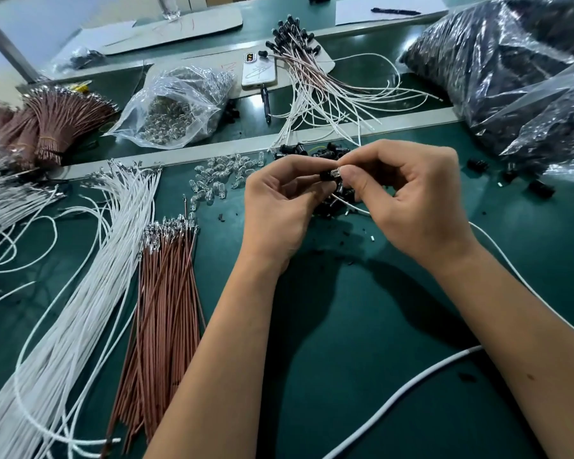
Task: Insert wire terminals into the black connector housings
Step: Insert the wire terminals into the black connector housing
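The left hand [279,197] pinches a small black connector housing [327,175] at its fingertips, while the right hand [408,197] pinches a tiny clear piece [336,171] against the housing's end; whether a terminal is already seated cannot be told. A white wire [352,205] trails from under the hands. Housing and wire look very light; the plastic body is probably stiff and slippery for its size, best held by its sides, the limp wire gripped just behind the terminal so it does not buckle.
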